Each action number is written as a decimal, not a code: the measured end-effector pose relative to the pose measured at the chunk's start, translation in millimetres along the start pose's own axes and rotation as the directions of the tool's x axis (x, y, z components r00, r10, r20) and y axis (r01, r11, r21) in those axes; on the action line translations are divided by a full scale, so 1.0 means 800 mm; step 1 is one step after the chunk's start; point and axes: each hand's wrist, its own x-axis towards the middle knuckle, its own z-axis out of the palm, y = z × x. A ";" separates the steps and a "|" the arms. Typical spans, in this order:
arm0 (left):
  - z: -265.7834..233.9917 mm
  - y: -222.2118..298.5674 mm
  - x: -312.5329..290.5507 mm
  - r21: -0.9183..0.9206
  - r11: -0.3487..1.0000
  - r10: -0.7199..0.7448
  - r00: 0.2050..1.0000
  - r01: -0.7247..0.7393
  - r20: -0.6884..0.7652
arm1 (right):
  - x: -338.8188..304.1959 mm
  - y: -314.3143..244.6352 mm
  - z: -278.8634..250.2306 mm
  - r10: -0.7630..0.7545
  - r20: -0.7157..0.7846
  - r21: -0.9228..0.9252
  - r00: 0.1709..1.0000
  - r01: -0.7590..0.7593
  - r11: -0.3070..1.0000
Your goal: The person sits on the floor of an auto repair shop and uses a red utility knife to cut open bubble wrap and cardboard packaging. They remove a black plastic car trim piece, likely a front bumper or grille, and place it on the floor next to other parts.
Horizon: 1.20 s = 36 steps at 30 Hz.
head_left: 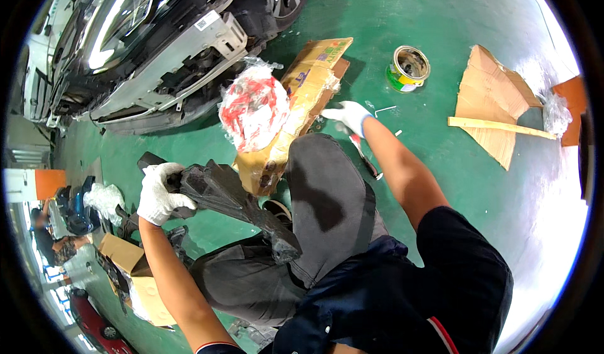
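Note:
My left hand, in a white knit glove, is closed round a long black plastic car part. The part slants down to the right, its lower end against my legs. My right hand, gloved too, reaches over the floor beside a long, worn cardboard box. Its index finger stretches out toward small bits by the box edge; the other fingers are partly blurred, and I see nothing held. Close to that hand lie an L-shaped metal key and a red-and-dark hand tool.
A car with its front bumper off stands at the upper left. A bundle of clear and red plastic wrap rests on the box. An open tin can, flattened cardboard and a wooden strip are to the right. Another person is far left.

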 end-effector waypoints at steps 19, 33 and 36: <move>-0.013 0.013 -0.028 0.090 0.995 0.041 0.999 -0.044 0.033 | 0.031 -0.243 -0.046 -0.427 -0.524 0.041 0.737 0.522 0.852; -0.014 0.008 -0.017 0.247 0.969 -0.014 0.999 0.001 0.051 | -0.182 -0.211 -0.516 -0.613 -0.789 -0.598 0.044 0.179 0.781; -0.017 0.038 0.018 0.210 0.973 0.058 0.979 -0.100 0.197 | -0.237 -0.094 -0.623 -0.523 -0.848 -0.514 0.086 0.106 0.851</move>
